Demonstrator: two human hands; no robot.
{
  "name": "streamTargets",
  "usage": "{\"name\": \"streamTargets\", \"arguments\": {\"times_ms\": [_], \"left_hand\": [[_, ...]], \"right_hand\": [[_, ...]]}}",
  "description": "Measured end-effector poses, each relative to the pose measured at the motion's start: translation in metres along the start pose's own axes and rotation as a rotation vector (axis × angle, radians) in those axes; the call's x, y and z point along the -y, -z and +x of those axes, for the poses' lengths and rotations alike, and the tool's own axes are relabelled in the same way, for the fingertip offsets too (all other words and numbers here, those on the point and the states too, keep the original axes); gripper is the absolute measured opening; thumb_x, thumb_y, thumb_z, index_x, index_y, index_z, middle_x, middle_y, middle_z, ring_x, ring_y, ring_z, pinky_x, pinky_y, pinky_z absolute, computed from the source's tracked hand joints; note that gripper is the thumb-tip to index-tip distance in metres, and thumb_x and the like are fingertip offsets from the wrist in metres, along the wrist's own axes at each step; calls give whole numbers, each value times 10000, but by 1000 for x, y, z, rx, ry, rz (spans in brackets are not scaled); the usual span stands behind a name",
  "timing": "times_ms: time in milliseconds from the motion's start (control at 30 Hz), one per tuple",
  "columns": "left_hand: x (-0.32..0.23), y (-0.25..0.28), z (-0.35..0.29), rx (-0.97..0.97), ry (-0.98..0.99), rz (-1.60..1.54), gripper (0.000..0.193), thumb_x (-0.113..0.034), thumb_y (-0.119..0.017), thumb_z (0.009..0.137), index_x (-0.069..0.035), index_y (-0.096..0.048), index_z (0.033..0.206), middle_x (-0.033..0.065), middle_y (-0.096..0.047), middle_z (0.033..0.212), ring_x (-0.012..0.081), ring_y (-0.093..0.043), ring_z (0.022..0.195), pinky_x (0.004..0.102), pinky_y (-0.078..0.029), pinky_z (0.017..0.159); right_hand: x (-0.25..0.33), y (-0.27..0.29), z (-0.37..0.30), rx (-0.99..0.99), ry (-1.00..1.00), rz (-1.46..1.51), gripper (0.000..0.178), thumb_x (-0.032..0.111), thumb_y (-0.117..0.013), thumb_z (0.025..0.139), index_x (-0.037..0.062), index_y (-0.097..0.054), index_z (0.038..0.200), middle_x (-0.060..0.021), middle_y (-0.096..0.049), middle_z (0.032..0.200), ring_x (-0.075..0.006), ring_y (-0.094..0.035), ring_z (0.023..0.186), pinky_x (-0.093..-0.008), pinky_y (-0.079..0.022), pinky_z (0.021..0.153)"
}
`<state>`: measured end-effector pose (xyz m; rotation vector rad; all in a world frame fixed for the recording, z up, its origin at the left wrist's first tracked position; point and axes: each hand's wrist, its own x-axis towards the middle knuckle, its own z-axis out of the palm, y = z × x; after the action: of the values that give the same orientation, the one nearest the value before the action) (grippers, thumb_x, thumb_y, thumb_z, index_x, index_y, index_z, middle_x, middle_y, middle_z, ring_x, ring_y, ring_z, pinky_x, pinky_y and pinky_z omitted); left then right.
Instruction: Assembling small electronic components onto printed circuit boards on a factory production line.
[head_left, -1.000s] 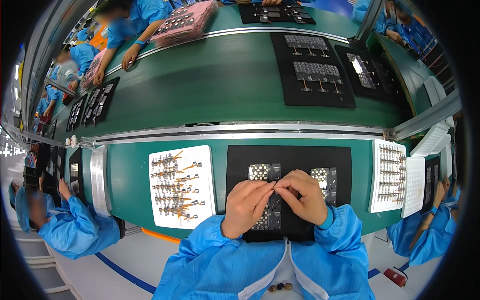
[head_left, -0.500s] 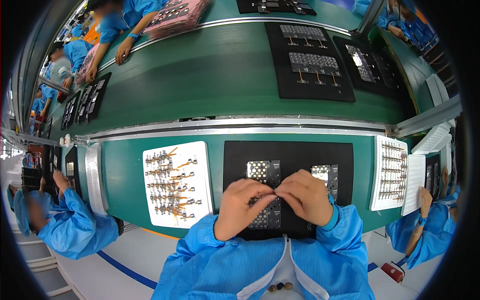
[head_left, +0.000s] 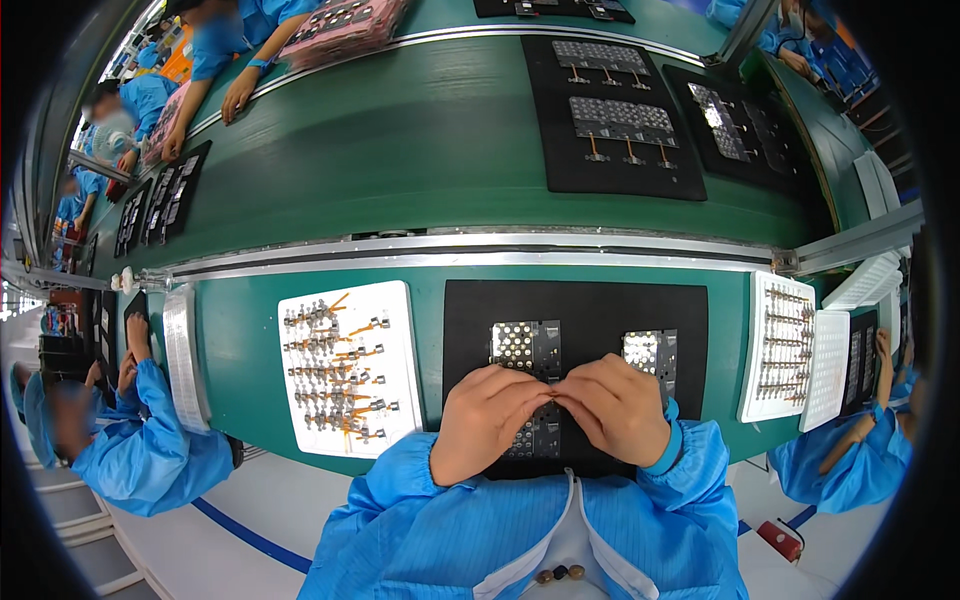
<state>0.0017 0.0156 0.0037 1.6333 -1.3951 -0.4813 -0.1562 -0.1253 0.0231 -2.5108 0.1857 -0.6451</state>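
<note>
My left hand [head_left: 492, 420] and my right hand [head_left: 622, 408] meet fingertip to fingertip above a circuit board [head_left: 513, 340]. Both are closed in a pinch around a tiny item that I cannot make out. The board has rows of round, light dots and a dark strip on its right side; my fingers cover its middle. To the right lies a second similar board [head_left: 642, 348], partly hidden behind my right hand. A black mat [head_left: 590, 302] lies beneath both boards.
A white tray [head_left: 400, 340] at left holds small metal parts with orange flex strips. Another filled white tray [head_left: 757, 345] stands right, beside an empty-looking white tray [head_left: 826, 370]. A metal rail [head_left: 470, 252] separates the green conveyor [head_left: 350, 180] behind. Co-workers sit on both sides.
The fingers of my left hand have closed in, and the small dark part seen by them earlier is hidden now. My fingertips stay together over the board.
</note>
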Motion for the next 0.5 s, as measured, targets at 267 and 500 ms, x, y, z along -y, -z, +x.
{"name": "streamTargets", "arguments": {"times_ms": [267,500], "left_hand": [[0,0,3,-177,-254,129,295,-64,-797,722,-52,-757,1015,55,-697,931,233,-666,818,345,-520,720],[3,-4,3,-229,-315,73,275,-63,-800,721,-16,-760,988,73,-693,925,247,-656,789,354,-528,711]], "right_hand": [[-14,13,4,243,-465,791,135,55,-777,873,47,-698,983,-84,-673,1070,-126,-655,791,-268,-509,637],[-20,9,5,337,-687,1317,64,31,-700,952,3,-694,1009,-41,-692,992,-84,-648,854,-230,-522,741]]}}
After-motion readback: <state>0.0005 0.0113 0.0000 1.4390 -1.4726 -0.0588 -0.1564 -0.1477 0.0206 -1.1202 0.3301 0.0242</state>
